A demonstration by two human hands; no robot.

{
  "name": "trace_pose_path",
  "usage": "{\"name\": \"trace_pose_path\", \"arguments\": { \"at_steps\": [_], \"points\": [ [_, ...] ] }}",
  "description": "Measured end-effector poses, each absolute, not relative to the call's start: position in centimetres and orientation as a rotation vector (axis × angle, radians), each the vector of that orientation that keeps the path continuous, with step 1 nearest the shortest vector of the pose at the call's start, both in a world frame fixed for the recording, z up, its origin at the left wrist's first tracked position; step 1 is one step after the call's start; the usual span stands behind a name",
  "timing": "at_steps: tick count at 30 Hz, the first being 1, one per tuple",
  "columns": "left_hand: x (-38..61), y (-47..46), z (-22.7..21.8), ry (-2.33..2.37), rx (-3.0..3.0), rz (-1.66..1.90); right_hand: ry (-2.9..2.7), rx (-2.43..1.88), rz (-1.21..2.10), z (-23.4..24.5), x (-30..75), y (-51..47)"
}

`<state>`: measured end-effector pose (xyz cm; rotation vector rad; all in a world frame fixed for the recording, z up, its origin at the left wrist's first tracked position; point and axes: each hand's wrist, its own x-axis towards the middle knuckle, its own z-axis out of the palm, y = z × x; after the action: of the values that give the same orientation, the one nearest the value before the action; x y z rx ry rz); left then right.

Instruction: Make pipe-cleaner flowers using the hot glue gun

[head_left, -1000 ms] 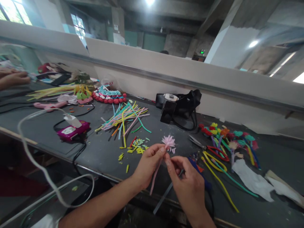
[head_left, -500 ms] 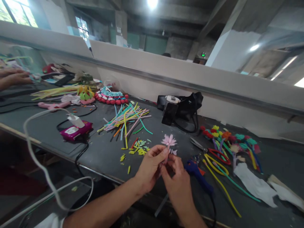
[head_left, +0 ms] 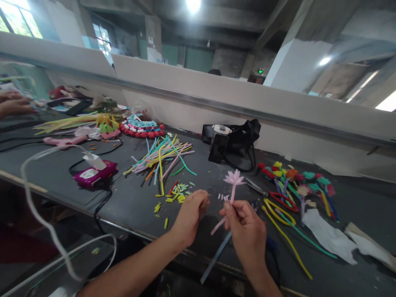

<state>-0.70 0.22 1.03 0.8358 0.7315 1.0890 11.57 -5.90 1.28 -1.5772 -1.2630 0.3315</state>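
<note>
A pale pink pipe-cleaner flower (head_left: 234,178) with a fuzzy petal head stands upright by its stem, pinched between the thumb and fingers of my right hand (head_left: 246,225). The stem's lower end slants out to the left below my fingers. My left hand (head_left: 192,216) is apart from the flower, its fingers curled in; what they hold, if anything, is hidden. Short pale pink pieces (head_left: 223,197) lie just behind, between my hands. A translucent stick (head_left: 216,256) juts over the table edge below my right hand, which mostly covers a dark blue glue gun (head_left: 272,246).
Yellow and green cuttings (head_left: 179,197) lie left of my hands, with a pile of pipe cleaners (head_left: 161,156) behind. Scissors (head_left: 283,200) and finished flowers (head_left: 291,177) are at right. A purple power strip (head_left: 94,175) with a white cable stands left. Another person's hands (head_left: 14,103) show far left.
My left hand has come off the flower and moved slightly left. My right hand has shifted right with the flower, so more of its stem shows. The view has turned slightly.
</note>
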Motion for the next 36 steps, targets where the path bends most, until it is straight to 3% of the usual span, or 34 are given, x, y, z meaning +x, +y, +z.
{"name": "trace_pose_path", "arguments": {
  "at_steps": [22,36],
  "points": [
    [-1.0,0.2,1.3,0.757,1.075,1.11,-0.75,-1.043,1.254,1.1,11.6,-5.7],
    [-1.0,0.4,1.3,0.768,0.988,1.124,-0.504,-0.794,1.536,0.7,11.1,-5.7]
  ]
}}
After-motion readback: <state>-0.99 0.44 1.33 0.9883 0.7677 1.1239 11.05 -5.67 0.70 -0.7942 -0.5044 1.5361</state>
